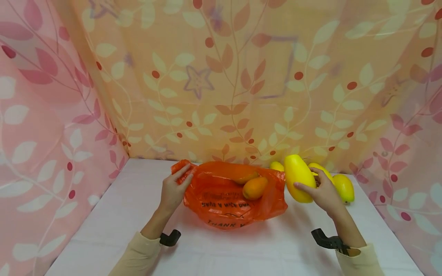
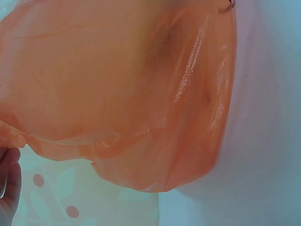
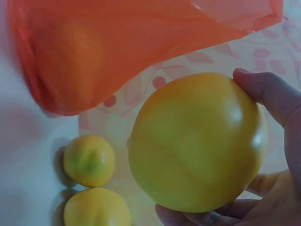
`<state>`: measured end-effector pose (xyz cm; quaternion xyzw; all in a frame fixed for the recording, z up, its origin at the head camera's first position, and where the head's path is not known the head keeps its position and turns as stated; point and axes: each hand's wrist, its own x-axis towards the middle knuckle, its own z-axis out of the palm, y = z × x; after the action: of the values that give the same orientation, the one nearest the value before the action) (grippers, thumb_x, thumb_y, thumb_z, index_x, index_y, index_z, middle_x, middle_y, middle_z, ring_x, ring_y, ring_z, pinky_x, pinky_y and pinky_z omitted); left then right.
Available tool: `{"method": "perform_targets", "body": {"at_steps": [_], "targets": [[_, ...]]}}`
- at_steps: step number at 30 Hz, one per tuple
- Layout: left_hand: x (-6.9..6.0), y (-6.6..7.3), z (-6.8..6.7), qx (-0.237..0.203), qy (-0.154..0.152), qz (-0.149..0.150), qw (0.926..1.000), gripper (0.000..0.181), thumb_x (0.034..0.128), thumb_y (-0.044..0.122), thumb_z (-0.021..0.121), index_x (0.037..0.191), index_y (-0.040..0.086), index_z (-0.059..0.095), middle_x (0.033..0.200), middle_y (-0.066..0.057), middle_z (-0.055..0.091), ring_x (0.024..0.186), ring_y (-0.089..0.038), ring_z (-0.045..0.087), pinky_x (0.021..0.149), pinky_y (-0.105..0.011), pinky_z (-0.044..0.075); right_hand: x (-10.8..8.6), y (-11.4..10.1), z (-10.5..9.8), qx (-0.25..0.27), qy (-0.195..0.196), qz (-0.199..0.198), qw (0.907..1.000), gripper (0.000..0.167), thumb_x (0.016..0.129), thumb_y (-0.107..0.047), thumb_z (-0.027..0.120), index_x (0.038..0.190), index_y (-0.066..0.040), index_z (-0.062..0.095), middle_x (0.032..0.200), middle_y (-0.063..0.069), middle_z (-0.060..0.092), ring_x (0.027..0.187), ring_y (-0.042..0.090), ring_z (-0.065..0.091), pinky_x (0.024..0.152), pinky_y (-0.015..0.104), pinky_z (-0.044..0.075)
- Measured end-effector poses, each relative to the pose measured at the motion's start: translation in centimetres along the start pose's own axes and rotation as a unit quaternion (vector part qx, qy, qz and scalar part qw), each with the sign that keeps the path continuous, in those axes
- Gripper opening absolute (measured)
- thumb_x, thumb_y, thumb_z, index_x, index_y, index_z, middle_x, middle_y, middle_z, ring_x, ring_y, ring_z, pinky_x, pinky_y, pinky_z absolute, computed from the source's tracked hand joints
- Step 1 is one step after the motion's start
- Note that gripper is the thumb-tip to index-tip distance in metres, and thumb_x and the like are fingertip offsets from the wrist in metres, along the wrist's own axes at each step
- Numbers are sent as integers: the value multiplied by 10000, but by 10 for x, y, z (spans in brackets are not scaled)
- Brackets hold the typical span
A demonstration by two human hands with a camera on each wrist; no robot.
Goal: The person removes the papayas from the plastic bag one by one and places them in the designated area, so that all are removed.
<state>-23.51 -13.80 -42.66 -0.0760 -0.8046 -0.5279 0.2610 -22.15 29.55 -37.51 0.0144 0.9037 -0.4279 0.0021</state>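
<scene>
An orange-red plastic bag (image 1: 228,214) with black print lies on the table, its mouth spread toward me. My left hand (image 1: 171,193) pinches the bag's upper left rim; in the left wrist view only a few fingertips (image 2: 14,174) show beside the film. Inside the bag are a small oval fruit (image 1: 255,188) and a longer fruit (image 1: 246,176) behind it, both tinted orange. To the right of the bag, my right hand (image 1: 324,192) grips a large yellow oblong fruit (image 1: 297,178), held tilted above the table. The right wrist view shows thumb and fingers around this fruit (image 3: 197,141).
Behind and right of the held fruit lie more yellow fruits, one with a green tip (image 1: 343,188) and another partly hidden (image 1: 276,166). A white cloth covers the table (image 1: 114,214). Patterned curtains (image 1: 221,84) stand at the back and both sides.
</scene>
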Motion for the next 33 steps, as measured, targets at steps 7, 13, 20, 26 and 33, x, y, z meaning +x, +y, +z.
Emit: {"method": "perform_targets", "body": {"at_steps": [7, 13, 20, 26, 33], "targets": [[0, 1, -1, -56, -75, -150, 9998, 374, 894, 149, 708, 1259, 79, 665, 1139, -195, 706, 619, -31, 548, 527, -115, 475, 3, 17, 9, -239, -229, 361, 9988, 1053, 834, -594, 665, 1527, -13, 126, 1429, 309, 367, 1190, 444, 491, 905, 516, 550], [-1, 1, -2, -35, -110, -249, 9996, 376, 899, 150, 702, 1265, 77, 660, 1161, -191, 699, 695, -83, 620, 576, -116, 509, 4, 28, 19, -476, -220, 468, 9975, 1080, 813, -619, 672, 1512, 22, 156, 1436, 307, 357, 1196, 443, 466, 941, 541, 525], [-2, 1, -2, -41, -131, -215, 9997, 377, 905, 140, 692, 1274, 76, 654, 1190, -179, 690, 843, -258, 700, 641, -136, 545, 4, 32, 29, -798, -172, 572, 9950, 1118, 782, -652, 682, 1476, 81, 200, 1405, 329, 380, 1150, 456, 472, 956, 582, 492], [-2, 2, -3, -22, -159, -240, 9996, 375, 914, 165, 684, 1278, 81, 652, 1201, -176, 687, 885, -281, 705, 661, -134, 548, 5, 39, 35, -1172, -290, 561, 9911, 1050, 805, -604, 688, 1447, 99, 245, 1383, 354, 412, 1137, 461, 495, 959, 603, 475], [-2, 3, -3, 5, -114, -208, 9997, 380, 903, 155, 697, 1273, 80, 655, 1184, -177, 695, 690, -154, 625, 557, -129, 506, 6, 41, 41, -1387, -342, 586, 9880, 937, 842, -494, 694, 1421, 116, 282, 1357, 376, 428, 1122, 473, 502, 945, 608, 470]]}}
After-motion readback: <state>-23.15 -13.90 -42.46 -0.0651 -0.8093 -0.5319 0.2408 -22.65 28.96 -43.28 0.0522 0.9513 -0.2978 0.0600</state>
